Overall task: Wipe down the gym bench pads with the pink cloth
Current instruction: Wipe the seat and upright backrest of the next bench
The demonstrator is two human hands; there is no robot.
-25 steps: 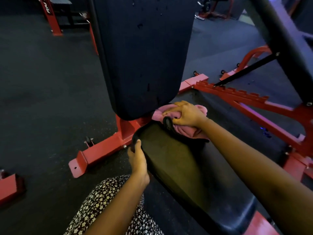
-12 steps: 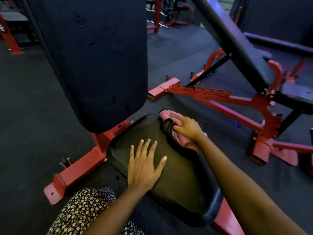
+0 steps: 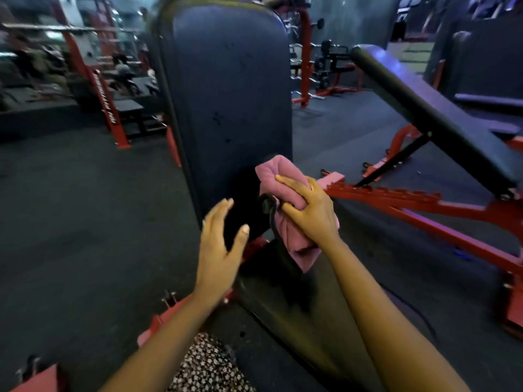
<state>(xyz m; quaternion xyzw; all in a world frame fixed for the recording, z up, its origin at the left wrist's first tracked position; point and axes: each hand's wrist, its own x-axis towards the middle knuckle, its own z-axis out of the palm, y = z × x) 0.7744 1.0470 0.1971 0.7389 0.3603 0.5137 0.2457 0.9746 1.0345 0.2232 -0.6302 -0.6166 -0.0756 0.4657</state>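
Observation:
The bench's tall dark back pad (image 3: 226, 89) stands upright ahead of me, and its black seat pad (image 3: 300, 315) runs toward me below. My right hand (image 3: 310, 210) grips the bunched pink cloth (image 3: 278, 179) at the back pad's lower right edge, just above the seat; a black loop hangs beside the cloth. My left hand (image 3: 219, 250) hovers in the air, fingers spread, in front of the back pad's lower end, holding nothing.
The bench's red steel frame (image 3: 158, 318) rests on dark rubber floor. A second inclined bench (image 3: 435, 114) with a red toothed frame (image 3: 396, 199) stands at the right. Red racks and weight machines (image 3: 305, 60) fill the background, with a person far off at the left.
My left hand has lifted off the seat pad into the air. My right hand has raised the cloth from the seat's far corner up to the back pad. My view has tilted upward.

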